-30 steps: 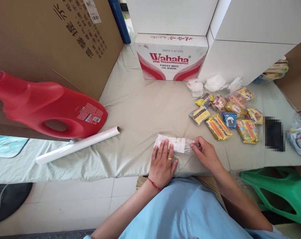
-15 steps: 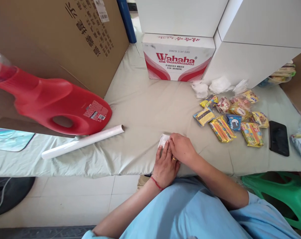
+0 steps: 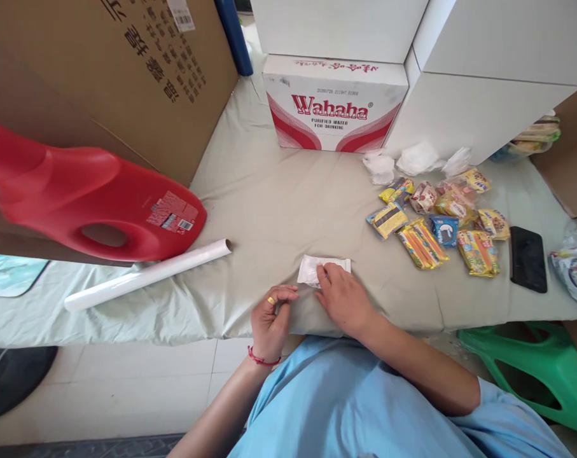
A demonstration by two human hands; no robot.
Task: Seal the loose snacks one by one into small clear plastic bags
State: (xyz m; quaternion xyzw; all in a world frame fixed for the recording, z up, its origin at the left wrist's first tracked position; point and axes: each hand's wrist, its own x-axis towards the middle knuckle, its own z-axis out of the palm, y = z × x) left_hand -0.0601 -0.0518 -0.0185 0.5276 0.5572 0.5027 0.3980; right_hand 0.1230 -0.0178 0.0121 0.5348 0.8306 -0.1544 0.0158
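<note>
A small white rectangular packet (image 3: 310, 270), of paper or tissue by its look, lies flat on the cloth-covered table. My right hand (image 3: 343, 298) is over its right part, fingers bent and fingertips pressed on it, the thumb near its front edge. Part of the packet is hidden under those fingers. Just left and in front of it, my left hand (image 3: 270, 323) is raised at the table's front edge. Its fingers point right, loosely bent, with the thumb apart below them and nothing visible between.
Several snack packs (image 3: 422, 243) lie to the right, beside a black phone (image 3: 528, 259). Crumpled white wrappers (image 3: 417, 157) are behind them. A Wahaha carton (image 3: 336, 105) stands at the back. On the left are a red jug (image 3: 97, 197), a white roll (image 3: 149, 275) and a large cardboard box (image 3: 140, 102).
My left hand has come off the packet and moved left toward the table edge. More of the packet now shows, with my right hand still on it. The view has shifted slightly.
</note>
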